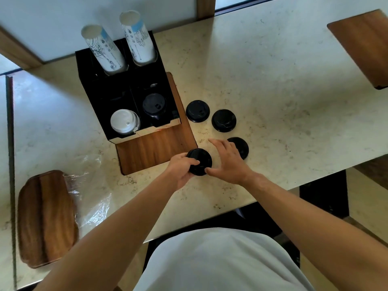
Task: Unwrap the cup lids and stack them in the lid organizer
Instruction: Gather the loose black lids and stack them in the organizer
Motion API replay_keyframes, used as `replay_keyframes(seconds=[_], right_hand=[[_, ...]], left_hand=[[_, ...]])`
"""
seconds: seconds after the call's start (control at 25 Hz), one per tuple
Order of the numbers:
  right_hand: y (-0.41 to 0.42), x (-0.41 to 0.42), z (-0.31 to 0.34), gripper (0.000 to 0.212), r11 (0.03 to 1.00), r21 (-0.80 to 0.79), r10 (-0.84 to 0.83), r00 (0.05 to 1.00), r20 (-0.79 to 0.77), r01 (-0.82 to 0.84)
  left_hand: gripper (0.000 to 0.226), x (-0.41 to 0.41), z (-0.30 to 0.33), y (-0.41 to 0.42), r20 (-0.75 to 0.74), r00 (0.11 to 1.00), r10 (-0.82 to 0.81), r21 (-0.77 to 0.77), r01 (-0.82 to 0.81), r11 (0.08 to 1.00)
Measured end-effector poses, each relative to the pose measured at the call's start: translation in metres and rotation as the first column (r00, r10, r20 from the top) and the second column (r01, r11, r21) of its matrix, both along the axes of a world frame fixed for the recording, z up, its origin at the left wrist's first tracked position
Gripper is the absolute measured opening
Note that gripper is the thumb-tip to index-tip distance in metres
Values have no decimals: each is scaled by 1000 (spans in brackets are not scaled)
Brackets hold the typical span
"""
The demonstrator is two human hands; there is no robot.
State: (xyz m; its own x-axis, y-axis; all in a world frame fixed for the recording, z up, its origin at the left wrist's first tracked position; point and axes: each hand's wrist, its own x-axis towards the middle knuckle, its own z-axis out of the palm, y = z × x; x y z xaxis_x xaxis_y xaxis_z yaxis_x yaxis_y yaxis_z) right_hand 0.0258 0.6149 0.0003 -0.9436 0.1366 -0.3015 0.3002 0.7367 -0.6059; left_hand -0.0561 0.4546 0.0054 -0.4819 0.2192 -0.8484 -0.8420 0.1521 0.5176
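Head view: left hand grips a black lid (off the counter), right hand spread open.

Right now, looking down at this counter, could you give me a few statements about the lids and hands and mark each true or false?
1. The left hand holds a black lid. True.
2. Three more black lids lie loose on the counter. True.
3. The organizer holds only black lids. False: one front slot has white lids, the other black.
4. The plastic wrap covers the loose lids. False: it lies empty beside the wooden tray.
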Motion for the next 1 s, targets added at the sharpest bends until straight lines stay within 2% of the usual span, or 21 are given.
replay_keyframes(seconds=[0.08,0.16,0.32,0.44,0.6,0.8,1.0], right_hand=[[22,5,-3,88,996,53,-69,997,-38,71],[41,6,-7,90,982,147,-119,993,-5,118],[59,4,-17,108,975,221,-59,982,177,19],[57,3,-23,106,970,237,-92,983,160,52],[42,-3,-19,103,978,106,-185,982,33,181],[3,-16,-4,107,975,-143,-182,980,-81,170],[-18,-24,-6,109,984,-132,-128,990,-54,120]], left_hand=[[26,-2,-1,3,31,999,33,8,-33,999],[17,-3,-1,5,61,996,67,-2,-67,998],[16,-6,-2,7,104,984,147,-10,-147,989],[17,-9,-4,6,124,976,181,4,-183,983],[12,-11,-7,6,130,971,203,34,-209,977],[28,-13,-10,6,189,953,238,98,-260,961],[39,-17,-9,7,223,934,278,199,-323,925]])
